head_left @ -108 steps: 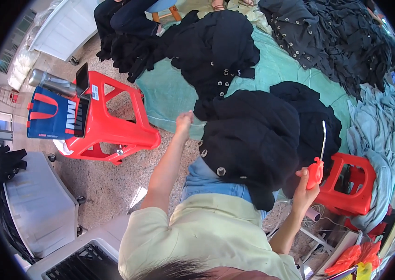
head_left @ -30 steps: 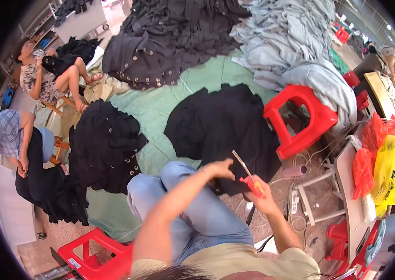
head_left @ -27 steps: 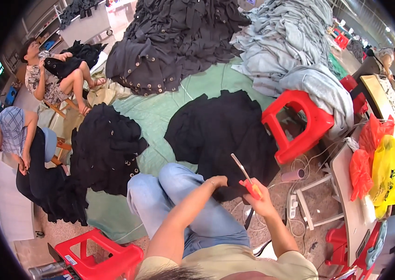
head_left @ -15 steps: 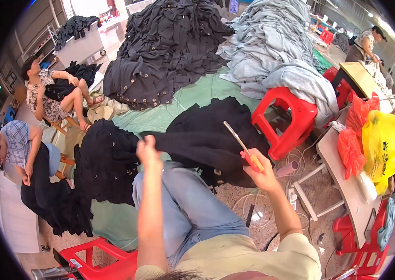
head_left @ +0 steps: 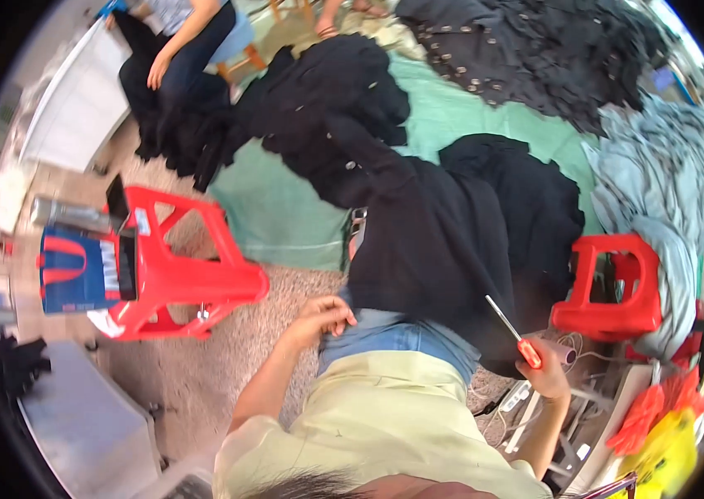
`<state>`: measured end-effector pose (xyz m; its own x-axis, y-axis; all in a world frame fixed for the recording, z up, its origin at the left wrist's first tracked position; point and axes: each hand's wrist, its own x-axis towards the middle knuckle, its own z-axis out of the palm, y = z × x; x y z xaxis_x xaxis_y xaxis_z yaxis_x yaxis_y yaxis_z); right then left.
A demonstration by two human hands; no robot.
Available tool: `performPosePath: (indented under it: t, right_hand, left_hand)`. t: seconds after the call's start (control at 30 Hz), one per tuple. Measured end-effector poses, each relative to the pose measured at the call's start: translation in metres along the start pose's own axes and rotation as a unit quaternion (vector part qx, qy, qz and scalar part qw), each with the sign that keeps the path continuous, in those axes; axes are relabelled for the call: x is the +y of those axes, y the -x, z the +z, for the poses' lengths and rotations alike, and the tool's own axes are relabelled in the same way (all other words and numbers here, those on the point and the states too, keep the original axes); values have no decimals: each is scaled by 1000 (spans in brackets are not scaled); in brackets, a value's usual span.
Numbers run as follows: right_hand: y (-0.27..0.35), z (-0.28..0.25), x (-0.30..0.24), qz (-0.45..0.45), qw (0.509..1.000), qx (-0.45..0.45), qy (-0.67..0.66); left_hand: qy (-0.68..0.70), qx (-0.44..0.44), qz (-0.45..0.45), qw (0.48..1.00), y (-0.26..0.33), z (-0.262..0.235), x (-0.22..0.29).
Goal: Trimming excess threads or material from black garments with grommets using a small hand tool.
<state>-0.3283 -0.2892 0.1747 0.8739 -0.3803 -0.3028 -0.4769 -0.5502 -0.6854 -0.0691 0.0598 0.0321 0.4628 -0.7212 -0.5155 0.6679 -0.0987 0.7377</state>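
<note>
A dark garment (head_left: 431, 241) is spread over my lap and knees, joining the black heap in front of me. My right hand (head_left: 548, 366) is wrapped round the red-orange handle of a screwdriver-like tool (head_left: 505, 318). Its long thin metal shaft points up and left, over the garment's right side. My left hand (head_left: 324, 320) is beside my left hip, at the garment's near edge, with its fingers curled in. What those fingers hold, if anything, is too small to make out.
A red plastic stool (head_left: 177, 270) with a blue-and-red box (head_left: 77, 270) stands at left. Another red stool (head_left: 610, 287) is at right, beside grey garments (head_left: 668, 166). Black garment piles (head_left: 331, 91) lie on a green sheet (head_left: 285, 224). A co-worker's arm (head_left: 190, 33) shows upper left.
The view has swung left, bringing the red stool and box into sight. My left hand has come back from the far garments to my hip. The dark garment now covers my lap.
</note>
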Motion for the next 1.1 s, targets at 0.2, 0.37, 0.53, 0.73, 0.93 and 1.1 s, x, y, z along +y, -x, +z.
performPosePath:
  t: [0.2, 0.37, 0.53, 0.73, 0.93, 1.1]
  right_hand:
    - [-12, 30, 17, 100, 976, 37, -188]
    - [-21, 22, 3, 73, 982, 61, -164]
    - [-26, 22, -6, 53, 996, 39, -65]
    - [-40, 36, -5, 26, 988, 67, -134]
    - [-52, 32, -14, 33, 983, 95, -152]
    - [-62, 28, -29, 41, 987, 51, -150]
  left_hand:
    - [32, 118, -65, 990, -88, -68, -36]
    - [-4, 160, -64, 985, -204, -53, -25]
    - [51, 74, 0, 996, -246, -47, 42]
    - [-112, -167, 100, 974, -219, -83, 60]
    - [-427, 268, 354, 787, -242, -90, 111]
    - [-361, 336, 475, 729, -250, -10, 212]
